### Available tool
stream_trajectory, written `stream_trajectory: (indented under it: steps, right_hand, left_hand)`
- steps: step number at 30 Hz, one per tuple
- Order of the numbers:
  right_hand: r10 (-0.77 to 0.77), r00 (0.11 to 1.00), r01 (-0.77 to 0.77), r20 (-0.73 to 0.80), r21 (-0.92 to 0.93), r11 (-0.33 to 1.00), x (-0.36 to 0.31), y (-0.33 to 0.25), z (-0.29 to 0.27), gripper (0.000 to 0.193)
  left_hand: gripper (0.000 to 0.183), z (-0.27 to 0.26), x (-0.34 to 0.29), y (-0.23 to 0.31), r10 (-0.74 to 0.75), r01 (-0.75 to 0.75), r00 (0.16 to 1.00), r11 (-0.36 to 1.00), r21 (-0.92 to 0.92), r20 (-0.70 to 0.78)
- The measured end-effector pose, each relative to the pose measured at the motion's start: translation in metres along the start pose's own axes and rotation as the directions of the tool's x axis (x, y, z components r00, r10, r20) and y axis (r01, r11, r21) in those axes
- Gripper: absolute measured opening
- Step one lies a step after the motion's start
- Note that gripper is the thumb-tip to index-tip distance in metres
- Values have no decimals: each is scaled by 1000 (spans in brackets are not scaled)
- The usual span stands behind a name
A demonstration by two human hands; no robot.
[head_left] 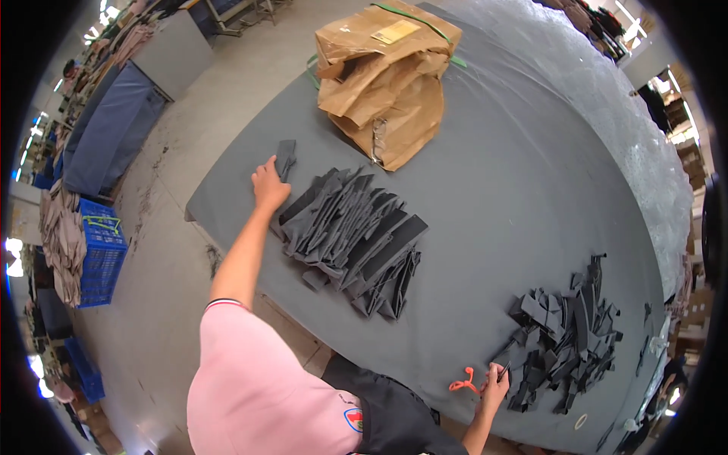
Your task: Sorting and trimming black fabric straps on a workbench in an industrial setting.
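Observation:
At the table's left side, my left hand closes its fingers on the lower end of a small dark grey fabric piece. To the right of that hand lies a wide row of overlapping dark grey fabric strips. My right hand is near the table's front edge, its fingers pinched together by a thin dark thing that I cannot make out. An orange-red looped cord lies just left of it. Beside this hand, on the right, is a loose heap of dark fabric pieces.
A crumpled brown paper package with green strapping stands at the table's far side. Clear plastic sheeting covers the far right edge. A pale ring lies near the front right. On the floor at left is a blue crate.

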State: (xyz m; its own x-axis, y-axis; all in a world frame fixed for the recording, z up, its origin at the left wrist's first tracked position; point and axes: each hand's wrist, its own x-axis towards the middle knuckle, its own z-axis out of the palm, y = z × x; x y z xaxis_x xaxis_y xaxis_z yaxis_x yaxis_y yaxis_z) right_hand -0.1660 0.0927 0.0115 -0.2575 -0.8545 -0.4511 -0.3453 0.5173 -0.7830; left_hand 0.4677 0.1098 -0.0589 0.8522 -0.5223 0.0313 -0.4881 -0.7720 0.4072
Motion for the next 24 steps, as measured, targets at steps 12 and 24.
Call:
stream_trajectory:
  steps: [12,24]
  right_hand:
    - [-259,891,117,-372,-363,924,57,14,12,56]
    - [-62,993,97,-101,392,915,22,-29,-15,42]
  left_hand:
    - [49,-53,13,8,225,-61,914,898,-435,338]
    - [40,25,-295,321,650,366,103,679,-636,753]
